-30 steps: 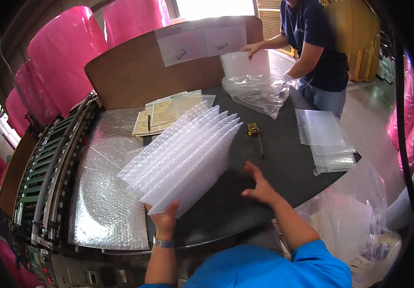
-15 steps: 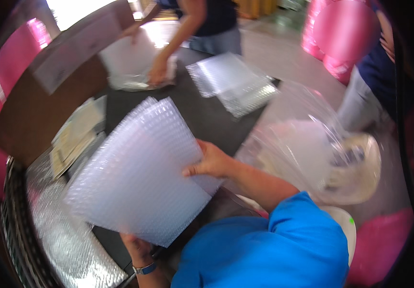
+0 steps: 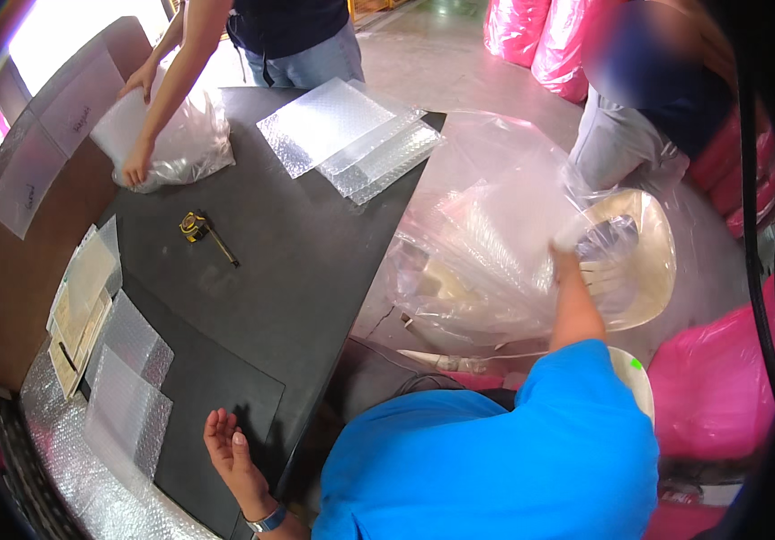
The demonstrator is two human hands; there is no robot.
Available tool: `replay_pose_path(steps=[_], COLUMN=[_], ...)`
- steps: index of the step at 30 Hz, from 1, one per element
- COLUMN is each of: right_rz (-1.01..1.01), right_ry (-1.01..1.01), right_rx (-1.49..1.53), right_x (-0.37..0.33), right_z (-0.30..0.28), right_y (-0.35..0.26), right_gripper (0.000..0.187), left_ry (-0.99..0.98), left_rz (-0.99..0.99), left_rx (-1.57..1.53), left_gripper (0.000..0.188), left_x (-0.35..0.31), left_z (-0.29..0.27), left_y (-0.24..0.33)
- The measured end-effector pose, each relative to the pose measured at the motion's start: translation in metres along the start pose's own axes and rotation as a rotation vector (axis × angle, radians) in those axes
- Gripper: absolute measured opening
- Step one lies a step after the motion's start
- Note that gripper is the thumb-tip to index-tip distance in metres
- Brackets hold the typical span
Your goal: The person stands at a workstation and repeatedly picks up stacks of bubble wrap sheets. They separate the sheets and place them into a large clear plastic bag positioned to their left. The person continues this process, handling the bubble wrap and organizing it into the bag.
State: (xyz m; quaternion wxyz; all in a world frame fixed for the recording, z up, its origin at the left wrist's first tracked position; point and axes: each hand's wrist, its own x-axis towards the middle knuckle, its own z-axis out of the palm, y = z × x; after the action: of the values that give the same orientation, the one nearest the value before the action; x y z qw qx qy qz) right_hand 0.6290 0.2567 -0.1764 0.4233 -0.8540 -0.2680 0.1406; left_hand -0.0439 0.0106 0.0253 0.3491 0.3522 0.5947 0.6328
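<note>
My left hand point(image 3: 232, 450) is open above the near edge of the dark table, fingers raised and holding nothing. On the right, my right hand point(image 3: 565, 256) is stretched to a large clear plastic bag point(image 3: 432, 279) lying over a cream chair point(image 3: 653, 270). It grips a stack of bubble wrap sheets point(image 3: 486, 225) at the bag; its fingertips are partly hidden by plastic. More bubble wrap pieces point(image 3: 131, 387) lie left of my left hand, beside a pile of papers point(image 3: 77, 324). A yellow and black tape measure point(image 3: 193, 227) rests on the table.
Across the dark table point(image 3: 252, 306), a co-worker's hands point(image 3: 138, 162) press on a filled clear bag point(image 3: 194, 144). Flat bubble wrap sheets point(image 3: 333, 126) lie at the far edge. Another person point(image 3: 621, 135) stands beyond the chair. Pink bags point(image 3: 711, 387) sit at right; a brown panel point(image 3: 9, 306) borders the left.
The bubble wrap stack has gone from above the table to the clear bag at right with my right hand. My left hand has let go. The tape measure has come into sight.
</note>
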Motion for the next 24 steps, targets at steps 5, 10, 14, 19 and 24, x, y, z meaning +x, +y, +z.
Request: replay_pose_path(steps=[5, 10, 14, 19, 24], right_rz=[0.139, -0.243, -0.677, -0.603, -0.454], right_ry=[-0.051, 0.392, -0.168, -1.342, -1.993], right_rx=[-0.231, -0.396, 0.409, 0.351, 0.275], right_x=[-0.01, -0.041, -0.117, -0.36, -0.51], right_z=[0.005, 0.005, 0.031, 0.065, 0.134], right_y=[0.081, -0.085, -0.231, -0.368, -0.405], right_gripper=[0.07, 0.067, 0.039, 0.036, 0.05], left_ry=[0.026, 0.127, 0.256, 0.51, 0.76], left_rz=[0.005, 0.073, 0.167, 0.248, 0.506], left_rx=[0.01, -0.01, -0.02, 0.215, 0.649], left_gripper=[0.047, 0.044, 0.039, 0.031, 0.014], left_x=[-0.007, -0.01, 0.0, 0.007, 0.008], left_z=[-0.005, -0.021, -0.043, -0.083, -0.117], left_y=[0.006, 0.015, 0.023, 0.027, 0.002])
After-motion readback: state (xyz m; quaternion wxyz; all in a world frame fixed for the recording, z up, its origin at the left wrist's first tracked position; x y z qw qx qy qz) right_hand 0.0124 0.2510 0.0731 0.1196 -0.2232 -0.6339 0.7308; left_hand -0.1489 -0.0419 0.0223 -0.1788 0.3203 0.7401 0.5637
